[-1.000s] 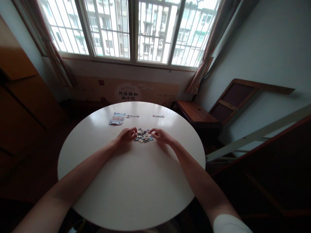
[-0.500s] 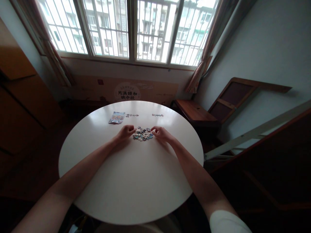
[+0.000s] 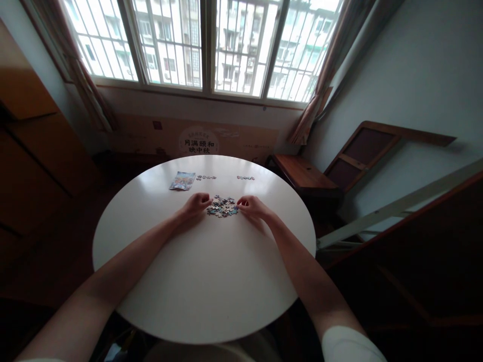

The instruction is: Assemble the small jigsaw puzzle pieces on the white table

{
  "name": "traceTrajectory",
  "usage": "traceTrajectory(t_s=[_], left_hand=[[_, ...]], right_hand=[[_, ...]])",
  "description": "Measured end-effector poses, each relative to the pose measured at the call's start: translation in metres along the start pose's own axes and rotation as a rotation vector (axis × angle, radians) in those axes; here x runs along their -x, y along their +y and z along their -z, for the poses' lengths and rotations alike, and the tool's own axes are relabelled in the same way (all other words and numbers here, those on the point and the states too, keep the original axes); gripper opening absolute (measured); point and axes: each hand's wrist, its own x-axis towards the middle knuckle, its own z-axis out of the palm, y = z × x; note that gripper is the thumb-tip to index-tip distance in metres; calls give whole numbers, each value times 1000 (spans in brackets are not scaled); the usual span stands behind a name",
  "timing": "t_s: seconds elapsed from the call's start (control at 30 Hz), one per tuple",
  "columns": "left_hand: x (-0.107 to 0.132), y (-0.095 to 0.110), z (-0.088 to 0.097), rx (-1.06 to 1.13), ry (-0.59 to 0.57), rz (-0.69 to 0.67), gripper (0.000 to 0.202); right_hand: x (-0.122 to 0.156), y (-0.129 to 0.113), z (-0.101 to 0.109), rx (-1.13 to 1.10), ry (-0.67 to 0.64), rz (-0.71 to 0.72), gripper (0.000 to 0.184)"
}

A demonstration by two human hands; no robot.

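A loose pile of jigsaw puzzle pieces (image 3: 222, 207) lies on the round white table (image 3: 204, 281), some pale side up and others coloured. My left hand (image 3: 198, 202) is curled closed at the pile's left edge; whatever its fingers may hold is too small to make out. On the opposite side, my right hand (image 3: 249, 205) pinches at a puzzle piece on the pile's right edge, thumb and forefinger together. Beyond the pile are a short joined strip of pieces (image 3: 245, 178) on the right and another group of pieces (image 3: 206, 177) on the left.
A small printed picture sheet (image 3: 182, 181) lies left of the far pieces. Past the table stand a wooden bench (image 3: 305, 173) at right and a barred window (image 3: 204, 50) with curtains. Tall wooden cabinets (image 3: 33, 161) stand on the left.
My right hand's fingers have closed together at the pile's right edge. My left hand has hardly moved, and the view has shifted slightly.
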Motion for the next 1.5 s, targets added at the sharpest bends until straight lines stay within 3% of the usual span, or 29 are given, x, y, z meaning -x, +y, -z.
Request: traceTrajectory(t_s=[0.37,1.5], left_hand=[[0,4,2,-2,6,12,38],[1,5,3,-33,-34,-5,38]], right_hand=[[2,-5,-5,34,74,-7,20],[1,-10,-3,-10,94,-69,18]])
